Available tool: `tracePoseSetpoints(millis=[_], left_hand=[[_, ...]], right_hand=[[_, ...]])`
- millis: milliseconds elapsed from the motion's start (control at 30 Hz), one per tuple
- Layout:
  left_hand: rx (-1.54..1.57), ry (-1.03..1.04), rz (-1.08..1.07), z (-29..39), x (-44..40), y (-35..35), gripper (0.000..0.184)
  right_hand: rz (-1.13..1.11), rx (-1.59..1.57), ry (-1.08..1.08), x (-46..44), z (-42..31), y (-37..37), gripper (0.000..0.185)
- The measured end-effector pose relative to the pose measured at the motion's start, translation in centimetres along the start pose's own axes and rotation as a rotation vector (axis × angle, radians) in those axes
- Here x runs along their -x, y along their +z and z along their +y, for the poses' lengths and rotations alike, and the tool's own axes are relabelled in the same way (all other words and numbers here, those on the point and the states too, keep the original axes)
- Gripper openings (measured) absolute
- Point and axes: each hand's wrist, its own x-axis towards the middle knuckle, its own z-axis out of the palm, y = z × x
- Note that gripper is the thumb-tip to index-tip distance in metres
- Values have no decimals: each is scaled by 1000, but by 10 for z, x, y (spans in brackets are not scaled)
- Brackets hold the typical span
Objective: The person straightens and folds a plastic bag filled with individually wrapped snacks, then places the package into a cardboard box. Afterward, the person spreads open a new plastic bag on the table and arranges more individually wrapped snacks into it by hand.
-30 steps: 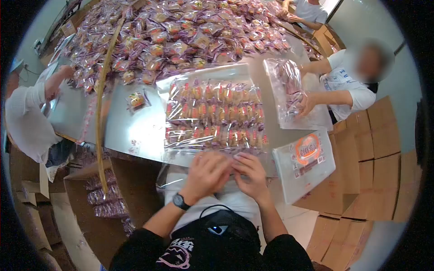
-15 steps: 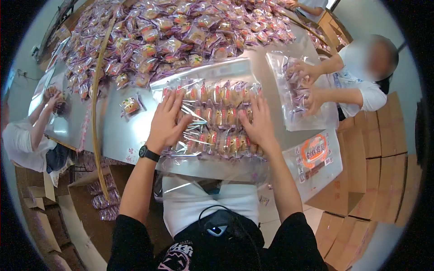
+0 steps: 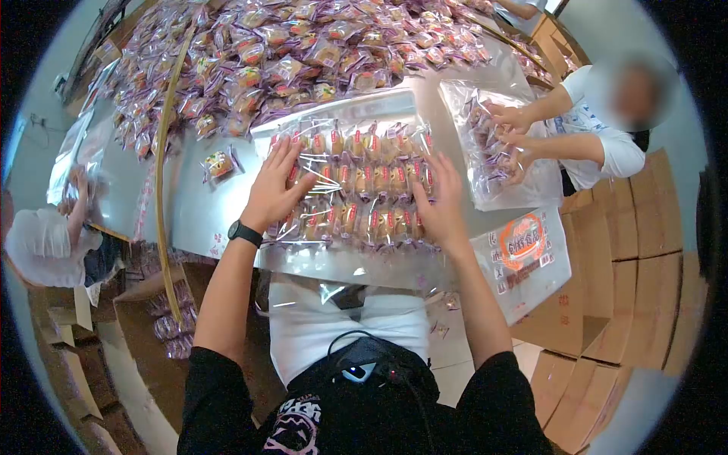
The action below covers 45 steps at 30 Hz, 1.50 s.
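Bag [image 3: 345,255], clear and crinkly, is sitting mid-frame, holding three rows of wrapped cakes [image 3: 371,180]. Left hand [image 3: 274,186] is lying open and flat on its left side, right hand [image 3: 442,203] likewise on its right. Smooth metal table [image 3: 203,221] is shining underneath; brown cardboard box [image 3: 136,292], lower left, is holding shiny purplish packs [image 3: 174,324].

A food-packing workshop, shown by a heap of small clear-and-purple plastic-wrapped pastries [image 3: 296,68], a shiny metal worktable [image 3: 205,220] and stacked brown cardboard boxes [image 3: 644,273].
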Motion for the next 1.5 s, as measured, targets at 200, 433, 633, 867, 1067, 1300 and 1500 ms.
tracePoseSetpoints(millis=[200, 433, 633, 867, 1067, 1300, 1500], left_hand=[[-116, -66, 20, 20, 10, -2, 77], [-187, 127, 221, 45, 21, -1, 51], [166, 750, -129, 178, 132, 44, 15], [177, 474, -264, 176, 73, 134, 18], [362, 522, -442, 153, 50, 142, 33], [540, 420, -463, 158, 38, 136, 41], [437, 282, -457, 166, 38, 136, 38]], right_hand=[[-275, -11, -199, 113, -47, -58, 31], [-291, 204, -165, 183, -35, -77, 36], [103, -198, 349, 190, -22, -69, 37], [-1, -214, 611, 175, 4, -34, 27], [114, -5, 447, 181, 16, -17, 17], [135, -159, 557, 187, 11, -15, 17], [186, -283, 568, 186, 9, -13, 17]])
